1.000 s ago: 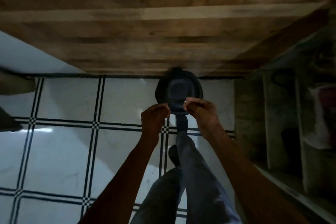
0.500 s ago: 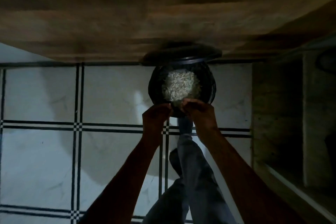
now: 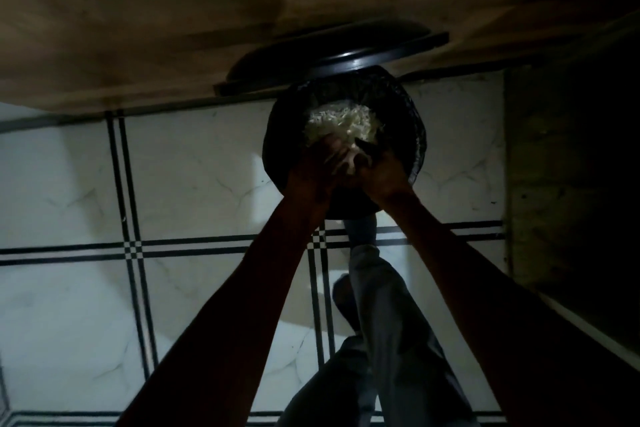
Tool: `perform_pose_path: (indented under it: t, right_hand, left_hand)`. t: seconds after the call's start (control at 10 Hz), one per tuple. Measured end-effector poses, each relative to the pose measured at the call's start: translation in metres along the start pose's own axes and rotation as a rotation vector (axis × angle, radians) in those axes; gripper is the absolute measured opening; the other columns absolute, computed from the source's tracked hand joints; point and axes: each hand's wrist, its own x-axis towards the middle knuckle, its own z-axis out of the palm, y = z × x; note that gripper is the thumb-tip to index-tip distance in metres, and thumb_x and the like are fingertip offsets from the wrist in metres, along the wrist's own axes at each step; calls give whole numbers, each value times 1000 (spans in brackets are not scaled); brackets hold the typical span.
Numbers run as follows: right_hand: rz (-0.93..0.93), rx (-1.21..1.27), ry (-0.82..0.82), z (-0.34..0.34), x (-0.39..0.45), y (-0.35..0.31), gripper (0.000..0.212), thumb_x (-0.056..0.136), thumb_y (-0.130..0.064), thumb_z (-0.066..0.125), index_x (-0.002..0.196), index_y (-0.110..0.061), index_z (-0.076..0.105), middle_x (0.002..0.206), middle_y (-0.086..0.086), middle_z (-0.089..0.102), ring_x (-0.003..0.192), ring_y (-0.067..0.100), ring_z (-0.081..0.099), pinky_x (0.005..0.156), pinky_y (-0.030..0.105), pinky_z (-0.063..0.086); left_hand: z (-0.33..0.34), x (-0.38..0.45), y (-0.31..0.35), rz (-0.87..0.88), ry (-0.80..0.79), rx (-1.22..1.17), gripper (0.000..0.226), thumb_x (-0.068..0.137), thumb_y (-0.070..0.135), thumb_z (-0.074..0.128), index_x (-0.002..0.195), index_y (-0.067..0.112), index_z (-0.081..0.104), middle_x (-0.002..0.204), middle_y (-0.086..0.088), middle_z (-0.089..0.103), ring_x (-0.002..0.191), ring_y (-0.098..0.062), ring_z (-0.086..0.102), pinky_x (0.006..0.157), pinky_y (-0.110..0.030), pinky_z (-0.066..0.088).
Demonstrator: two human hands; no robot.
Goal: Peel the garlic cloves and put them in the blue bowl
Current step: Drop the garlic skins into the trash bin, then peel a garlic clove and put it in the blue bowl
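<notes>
A black bin (image 3: 412, 149) stands on the floor with its lid (image 3: 346, 57) swung up, and pale garlic peels (image 3: 341, 123) are heaped inside it. Both my hands are held together over the bin's near rim. My left hand (image 3: 317, 172) has its fingers curled round a pale scrap of peel (image 3: 348, 165) that sits between the two hands. My right hand (image 3: 384, 173) is curled too, and a dark pointed thing (image 3: 367, 149) sticks out of it towards the peels. Neither the blue bowl nor any garlic clove is in view. The light is very dim.
The raised lid leans against a wooden front (image 3: 173, 28) behind the bin. Below is a white tiled floor (image 3: 194, 184) with black lines. My trouser leg (image 3: 381, 305) reaches to the bin's foot. A dark shelf unit (image 3: 571, 184) stands at the right.
The bin's lid has swung up and the peels inside now show. My hands have moved forward from the near rim to over the opening, and the view has come closer.
</notes>
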Motion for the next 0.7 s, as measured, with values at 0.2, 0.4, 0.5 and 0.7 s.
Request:
perform_pose_path:
  t: [0.2,0.4,0.5,0.7]
  right_hand:
    - [103,518,168,-92,-108,-62,32,101,-16,67,132,-20,66,140,4,63,126,22,61,101,31,56]
    - [24,797,392,-211,-321,-108,28,109,-13,52,136,-9,58,123,14,69,106,26,74,87,37,64]
    - [-59,816,528,-270,-438,-115,27,110,-18,50,135,-16,58,120,9,70,104,21,74,85,34,62]
    - [-71,913,979,-335,-642,-72,20,108,-19,57,126,-14,64,108,16,75,94,26,75,75,41,59]
  left_hand:
    - [18,-108,7,15,-89,26,34,108,7,46,141,4,52,140,-20,61,122,-31,64,83,-24,60]
    - [86,-299,37,184,-302,350,20,106,17,52,117,16,68,105,0,78,98,-11,74,81,-22,57]
    - [134,-385,30,259,-419,459,21,107,17,52,120,14,68,101,-1,77,93,-11,73,79,-24,56]
    - [235,-542,-45,286,-853,740,17,107,15,53,110,16,69,93,1,77,85,-11,72,74,-21,57]
